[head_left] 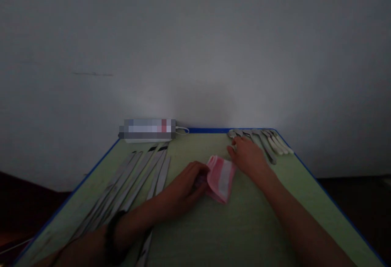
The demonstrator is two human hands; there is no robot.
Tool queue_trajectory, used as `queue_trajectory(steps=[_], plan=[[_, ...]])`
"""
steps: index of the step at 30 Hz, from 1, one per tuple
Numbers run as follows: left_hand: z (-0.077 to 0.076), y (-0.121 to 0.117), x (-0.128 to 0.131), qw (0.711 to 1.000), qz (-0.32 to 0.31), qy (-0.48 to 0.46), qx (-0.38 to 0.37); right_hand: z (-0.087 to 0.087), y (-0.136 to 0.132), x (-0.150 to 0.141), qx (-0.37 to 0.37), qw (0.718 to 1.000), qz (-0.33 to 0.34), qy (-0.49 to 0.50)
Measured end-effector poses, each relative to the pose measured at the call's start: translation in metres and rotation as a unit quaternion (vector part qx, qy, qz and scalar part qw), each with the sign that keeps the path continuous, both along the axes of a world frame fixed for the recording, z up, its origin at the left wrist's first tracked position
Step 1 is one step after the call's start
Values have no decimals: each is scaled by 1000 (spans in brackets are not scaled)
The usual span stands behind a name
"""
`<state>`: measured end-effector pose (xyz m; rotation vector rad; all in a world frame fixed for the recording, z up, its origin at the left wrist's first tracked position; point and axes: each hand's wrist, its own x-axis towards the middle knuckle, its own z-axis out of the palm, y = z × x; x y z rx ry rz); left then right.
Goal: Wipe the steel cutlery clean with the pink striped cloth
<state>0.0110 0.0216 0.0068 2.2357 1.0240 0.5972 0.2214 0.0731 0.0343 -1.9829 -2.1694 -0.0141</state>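
My left hand (189,185) is closed on the edge of a folded pink-and-white striped cloth (223,177), low over the middle of the table. At the back right, my right hand (248,153) has its fingers curled at the leftmost metal spoon (232,134). The spoon's bowl shows just past my fingertips, and its handle is mostly hidden by the hand. Several more metal spoons (264,145) lie side by side to the right of it. Beside them are several pieces with white handles (276,145), their heads pointing to the back edge.
Several long, flat metal pieces (137,177) lie slanted on the left of the green table (244,230), partly under my left arm. A blurred-out box-like object (149,130) with a white cable (183,129) stands at the back left. Behind the blue table edge rises a wall (195,55).
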Motion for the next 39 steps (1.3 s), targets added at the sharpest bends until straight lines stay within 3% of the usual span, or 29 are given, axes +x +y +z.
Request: queue_trajectory(steps=[2, 5, 8, 9, 13, 16, 20, 30, 36, 39], plan=[[6, 4, -4, 999, 13, 42, -1, 3, -2, -6, -29, 995, 81, 59], [22, 12, -18, 988, 14, 141, 63, -5, -8, -20, -53, 971, 187, 142], [37, 12, -39, 945, 57, 308, 91, -24, -15, -36, -42, 962, 231, 138], [40, 8, -44, 922, 84, 371, 77, -30, -18, -41, -24, 966, 228, 118], [42, -23, -48, 878, 147, 454, 34, -45, -24, -50, 11, 973, 206, 102], [39, -44, -38, 864, 147, 480, 29, -44, -25, -51, 19, 975, 199, 101], [37, -51, -31, 842, 142, 519, 39, -43, -25, -50, 17, 976, 194, 97], [31, -46, -16, 876, 127, 465, 10, -41, -26, -48, 5, 969, 201, 142], [27, -33, -13, 898, 133, 418, 12, -47, -26, -41, 25, 934, 201, 295], [29, -16, -18, 913, 119, 391, 4, -51, -23, -39, 59, 927, 214, 303]])
